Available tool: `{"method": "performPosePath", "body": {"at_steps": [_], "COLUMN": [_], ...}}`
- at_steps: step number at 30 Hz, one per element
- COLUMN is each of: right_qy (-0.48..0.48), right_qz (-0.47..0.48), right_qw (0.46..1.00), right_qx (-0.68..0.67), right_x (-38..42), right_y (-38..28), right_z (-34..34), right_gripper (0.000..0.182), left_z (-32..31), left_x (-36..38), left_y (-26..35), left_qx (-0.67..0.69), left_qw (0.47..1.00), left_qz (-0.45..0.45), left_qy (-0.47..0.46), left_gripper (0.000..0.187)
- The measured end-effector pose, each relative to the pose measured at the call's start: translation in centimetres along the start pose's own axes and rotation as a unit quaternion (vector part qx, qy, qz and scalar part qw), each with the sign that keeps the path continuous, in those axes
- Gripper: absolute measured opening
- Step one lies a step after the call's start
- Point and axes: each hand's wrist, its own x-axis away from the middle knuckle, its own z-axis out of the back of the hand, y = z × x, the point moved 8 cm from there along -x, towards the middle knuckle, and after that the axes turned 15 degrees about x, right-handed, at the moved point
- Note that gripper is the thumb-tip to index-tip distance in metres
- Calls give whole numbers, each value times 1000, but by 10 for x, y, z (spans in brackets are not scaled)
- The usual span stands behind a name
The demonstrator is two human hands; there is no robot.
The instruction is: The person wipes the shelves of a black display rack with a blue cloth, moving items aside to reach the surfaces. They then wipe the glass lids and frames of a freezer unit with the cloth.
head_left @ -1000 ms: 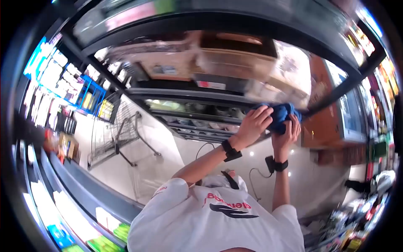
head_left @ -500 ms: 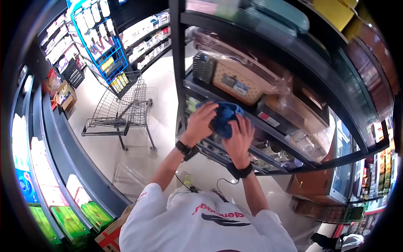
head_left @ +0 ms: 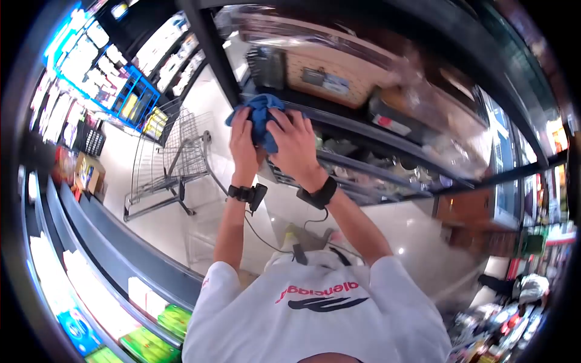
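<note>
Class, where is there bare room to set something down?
Two patches of bare floor show: one between the cart and the left forearm, another beyond the right forearm, bordered by the black rack and brown cabinet. The rack is crowded around its tan basket; green packs crowd the near left shelving.

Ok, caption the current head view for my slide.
Left hand and right hand grip a bunched blue cloth beside a dark shelf rack; wire cart nearby.

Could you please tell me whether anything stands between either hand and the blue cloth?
Nothing visible does: the left hand and the right hand both have their fingers directly on the blue cloth.
</note>
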Motion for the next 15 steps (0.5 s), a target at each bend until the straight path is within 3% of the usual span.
{"method": "performPosePath", "body": {"at_steps": [2, 6, 15], "right_qy": [-20, -25, -18], "right_qz": [-8, -37, -115], "right_qw": [1000, 998, 993], "right_qx": [-21, -33, 30], "right_x": [7, 34, 151], "right_y": [15, 62, 208], "right_z": [20, 53, 184], "right_gripper": [44, 40, 45], "left_z": [-9, -48, -209], "left_x": [-8, -11, 16], "left_y": [14, 53, 211], "left_qx": [-1, 1, 82], "left_qw": [999, 998, 991], "left_qz": [46, 49, 21], "left_qy": [-1, -27, -107], "left_gripper": [30, 25, 29]}}
